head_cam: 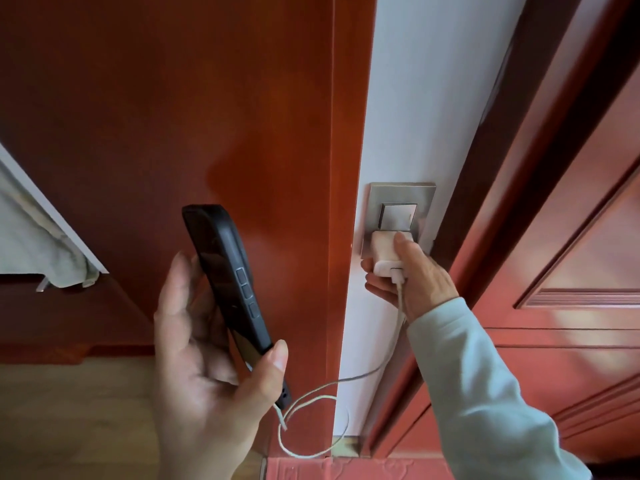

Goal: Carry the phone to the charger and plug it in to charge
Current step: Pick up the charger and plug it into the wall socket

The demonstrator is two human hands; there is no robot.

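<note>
A black phone (pixel 227 282) in a dark case stands nearly upright and tilted, side buttons facing the camera, with a white cable (pixel 311 403) running from its bottom end. The cable loops up to a white charger (pixel 386 252) block sitting against a silver wall socket (pixel 398 209).

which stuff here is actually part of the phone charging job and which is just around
Part of the job: phone in the left hand; white charger at the wall socket, gripped by the right hand; white cable running from charger to phone.

Just around: grey cloth, red wooden door.
</note>
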